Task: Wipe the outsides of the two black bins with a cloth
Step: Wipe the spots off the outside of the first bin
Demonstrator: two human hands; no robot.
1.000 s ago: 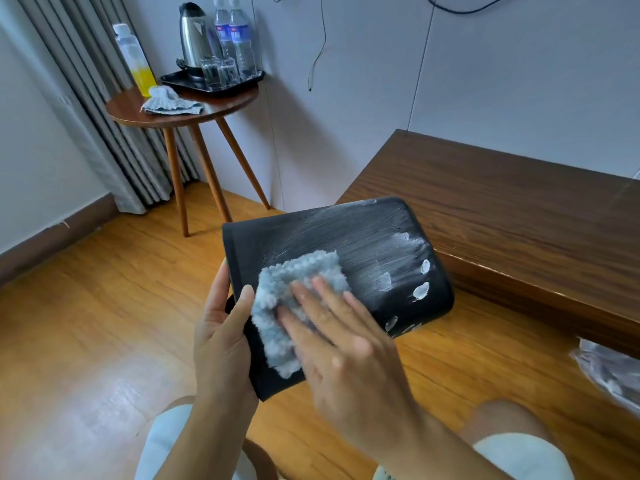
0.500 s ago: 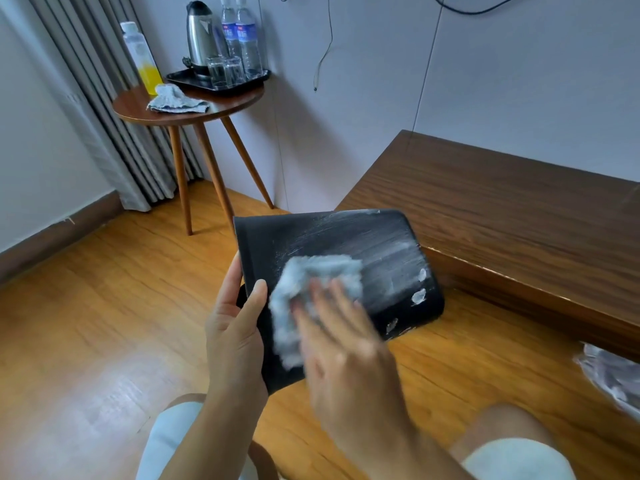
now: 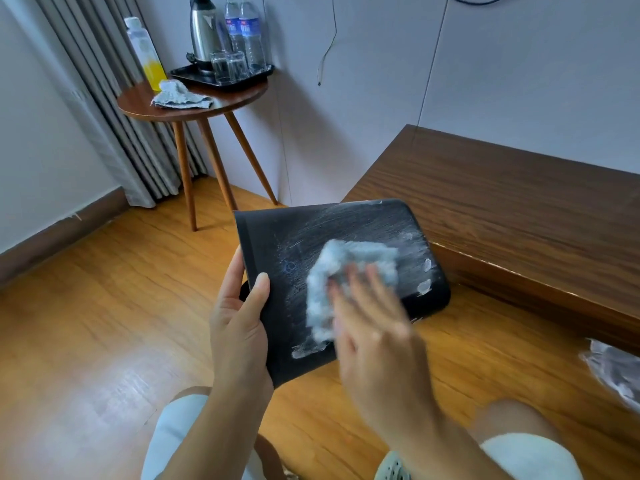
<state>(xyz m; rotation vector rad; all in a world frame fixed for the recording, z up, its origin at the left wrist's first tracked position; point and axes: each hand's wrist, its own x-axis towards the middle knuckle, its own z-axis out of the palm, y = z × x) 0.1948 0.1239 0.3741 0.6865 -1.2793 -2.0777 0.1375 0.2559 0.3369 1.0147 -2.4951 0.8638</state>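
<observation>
First bin [image 3: 332,237] lies on its side, gripped at the rim by left hand [image 3: 239,327]; right hand [image 3: 377,337], fingers spread, presses cloth [image 3: 349,271] on its wall; white smears near the base need wiping next.

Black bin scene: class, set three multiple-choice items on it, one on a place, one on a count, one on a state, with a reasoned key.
1. Where does the spare cloth lie?
A. round table
B. floor
C. wooden bench

2. How many water bottles stand on the tray?
A. one
B. two
C. four

3. The black bin is:
A. standing on the floor
B. held tipped on its side
C. inside a bag

Key: 1 A, it lies beside the tray; 2 B, two capped bottles stand behind the glasses; 3 B, the left hand grips its rim while the right hand presses the wiping cloth on it.
</observation>
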